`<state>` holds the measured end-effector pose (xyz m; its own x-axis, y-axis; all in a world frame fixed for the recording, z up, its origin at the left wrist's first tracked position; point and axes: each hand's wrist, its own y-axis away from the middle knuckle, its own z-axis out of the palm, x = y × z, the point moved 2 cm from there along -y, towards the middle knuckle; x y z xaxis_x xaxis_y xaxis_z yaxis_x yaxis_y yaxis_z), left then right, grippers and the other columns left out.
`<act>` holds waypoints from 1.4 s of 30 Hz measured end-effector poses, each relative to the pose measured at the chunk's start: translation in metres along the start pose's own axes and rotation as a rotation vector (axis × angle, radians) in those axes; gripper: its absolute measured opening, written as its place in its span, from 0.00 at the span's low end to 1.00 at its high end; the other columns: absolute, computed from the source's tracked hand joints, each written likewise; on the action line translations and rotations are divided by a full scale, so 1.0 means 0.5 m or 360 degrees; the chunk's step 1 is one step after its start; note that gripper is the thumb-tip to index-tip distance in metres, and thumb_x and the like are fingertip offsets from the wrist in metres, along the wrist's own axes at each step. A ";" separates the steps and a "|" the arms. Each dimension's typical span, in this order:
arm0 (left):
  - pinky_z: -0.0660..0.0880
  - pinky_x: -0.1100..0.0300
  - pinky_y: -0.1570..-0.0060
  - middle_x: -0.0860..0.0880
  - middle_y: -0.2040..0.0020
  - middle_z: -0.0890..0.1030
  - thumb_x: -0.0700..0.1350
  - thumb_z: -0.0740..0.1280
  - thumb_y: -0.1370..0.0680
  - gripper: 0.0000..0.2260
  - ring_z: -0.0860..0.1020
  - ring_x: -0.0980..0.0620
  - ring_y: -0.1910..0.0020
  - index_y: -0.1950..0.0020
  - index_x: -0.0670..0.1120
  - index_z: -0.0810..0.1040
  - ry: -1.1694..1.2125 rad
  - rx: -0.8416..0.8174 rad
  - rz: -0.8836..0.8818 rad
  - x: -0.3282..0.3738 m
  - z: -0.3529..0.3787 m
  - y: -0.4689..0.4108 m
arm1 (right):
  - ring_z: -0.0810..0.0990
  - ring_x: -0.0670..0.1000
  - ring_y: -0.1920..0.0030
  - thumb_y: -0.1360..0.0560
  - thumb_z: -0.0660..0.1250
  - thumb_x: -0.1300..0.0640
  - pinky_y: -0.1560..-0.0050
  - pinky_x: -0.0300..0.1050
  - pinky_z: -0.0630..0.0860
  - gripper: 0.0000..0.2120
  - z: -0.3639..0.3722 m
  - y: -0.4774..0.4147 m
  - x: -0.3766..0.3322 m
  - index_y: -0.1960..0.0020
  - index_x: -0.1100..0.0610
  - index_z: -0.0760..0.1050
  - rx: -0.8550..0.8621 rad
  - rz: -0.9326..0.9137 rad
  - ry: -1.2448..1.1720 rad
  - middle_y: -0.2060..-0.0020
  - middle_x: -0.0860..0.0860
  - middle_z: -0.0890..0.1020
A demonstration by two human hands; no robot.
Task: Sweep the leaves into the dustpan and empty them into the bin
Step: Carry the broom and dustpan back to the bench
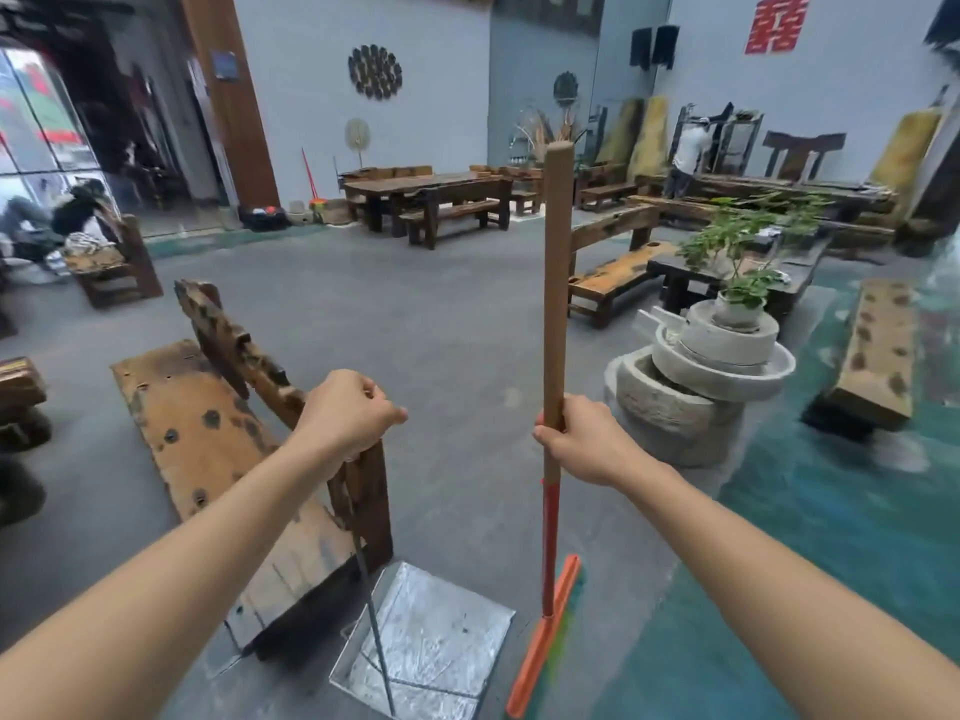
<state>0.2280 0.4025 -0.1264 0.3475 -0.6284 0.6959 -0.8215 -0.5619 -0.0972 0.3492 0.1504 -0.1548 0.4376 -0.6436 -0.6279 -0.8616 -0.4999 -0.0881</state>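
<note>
My left hand [347, 414] grips the top of a thin metal rod that runs down to a shiny metal dustpan [441, 641] near the floor at the bottom centre. The pan looks empty. My right hand [582, 440] grips the wooden handle of a broom [557, 283], which stands upright. Below my hand the handle turns red and ends in an orange broom head [543, 639] with greenish bristles, just right of the dustpan. I see no leaves on the grey floor, and no bin is in view.
A worn wooden bench [208, 433] stands close on my left, touching the dustpan's side. A stone mill with a potted plant [722, 356] sits to the right. Tables and benches [431, 200] fill the back. A person [688, 153] stands far right. Open grey floor [441, 314] lies ahead.
</note>
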 end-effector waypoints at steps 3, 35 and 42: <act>0.67 0.63 0.76 0.51 0.79 0.69 0.48 0.75 0.32 0.19 0.67 0.51 0.80 0.74 0.48 0.67 -0.0029 0.0031 -0.0024 0.018 0.086 -0.169 | 0.79 0.45 0.61 0.24 0.67 0.53 0.73 0.30 0.66 0.04 -0.012 -0.176 0.074 0.56 0.52 0.75 0.0001 -0.0022 0.0017 0.61 0.47 0.81; 0.68 0.60 0.71 0.53 0.78 0.72 0.59 0.72 0.31 0.21 0.71 0.57 0.75 0.74 0.47 0.70 -0.0721 -0.0302 -0.0005 -0.146 0.300 -1.565 | 0.80 0.40 0.63 0.25 0.67 0.56 0.70 0.27 0.72 0.06 0.276 -1.763 0.151 0.55 0.59 0.73 -0.0774 -0.0586 0.0071 0.61 0.54 0.82; 0.70 0.58 0.66 0.51 0.73 0.74 0.59 0.67 0.28 0.21 0.74 0.46 0.67 0.72 0.47 0.69 -0.0931 -0.0336 -0.0240 -0.411 0.321 -1.897 | 0.83 0.46 0.64 0.23 0.66 0.55 0.69 0.32 0.75 0.05 0.556 -2.146 0.077 0.55 0.55 0.72 -0.1027 -0.0747 0.0070 0.63 0.52 0.81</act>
<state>1.0084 0.9783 -0.2912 0.6064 -0.7742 0.1816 -0.7951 -0.5863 0.1553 1.2192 0.8231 -0.2993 0.7389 -0.2983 -0.6042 -0.2718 -0.9524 0.1378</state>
